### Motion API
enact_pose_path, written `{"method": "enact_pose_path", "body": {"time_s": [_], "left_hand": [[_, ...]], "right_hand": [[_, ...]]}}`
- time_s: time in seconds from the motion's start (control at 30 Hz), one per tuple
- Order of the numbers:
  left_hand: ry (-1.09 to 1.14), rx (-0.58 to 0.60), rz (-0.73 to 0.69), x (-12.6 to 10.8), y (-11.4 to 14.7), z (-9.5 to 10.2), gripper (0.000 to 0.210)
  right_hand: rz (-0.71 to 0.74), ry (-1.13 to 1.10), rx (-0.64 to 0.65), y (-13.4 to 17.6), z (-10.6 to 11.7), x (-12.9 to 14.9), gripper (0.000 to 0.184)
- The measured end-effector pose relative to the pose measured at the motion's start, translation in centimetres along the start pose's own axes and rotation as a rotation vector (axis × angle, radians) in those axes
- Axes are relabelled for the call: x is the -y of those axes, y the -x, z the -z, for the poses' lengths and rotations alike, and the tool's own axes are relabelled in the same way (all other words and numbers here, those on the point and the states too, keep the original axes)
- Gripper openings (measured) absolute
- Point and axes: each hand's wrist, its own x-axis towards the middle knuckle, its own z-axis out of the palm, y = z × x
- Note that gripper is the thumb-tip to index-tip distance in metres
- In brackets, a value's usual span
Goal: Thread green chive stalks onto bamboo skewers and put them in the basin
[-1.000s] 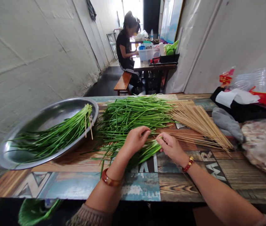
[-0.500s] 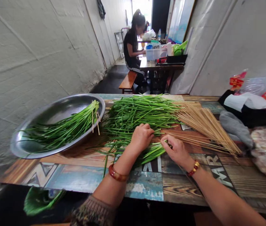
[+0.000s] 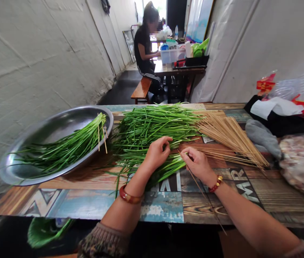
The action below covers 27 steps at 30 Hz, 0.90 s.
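Note:
My right hand [image 3: 197, 164] is closed on thin bamboo skewers [image 3: 208, 202] that slant down past the table's front edge. Against its fingertips lies the pale end of a small bunch of garlic chives [image 3: 172, 166]. My left hand [image 3: 157, 153] hovers over that bunch, thumb and forefinger apart with nothing visible between them; its other fingers are partly hidden. A large pile of chives [image 3: 157, 123] spreads just behind both hands. Many more skewers [image 3: 232, 139] fan out to the right of the pile.
A steel basin [image 3: 6, 172] at the left holds skewered chives [image 3: 68, 152]. On the right are a grey plastic bag [image 3: 262, 136] and a clear bag of pale pieces [image 3: 299, 165]. Beyond the table a person [image 3: 145, 50] sits on a bench [image 3: 141, 89].
My left hand has loosened, its thumb and forefinger parting. The skewers in my right hand now show clearly, slanting toward me. The view has shifted slightly.

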Motion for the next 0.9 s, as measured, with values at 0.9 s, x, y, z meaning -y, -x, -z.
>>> {"method": "enact_pose_path", "body": {"time_s": [0.9], "left_hand": [[0.281, 0.166, 0.168, -2.1, -0.1, 0.1, 0.019]], "right_hand": [[0.017, -0.075, -0.069, -0.2, 0.2, -0.1, 0.023]]}}
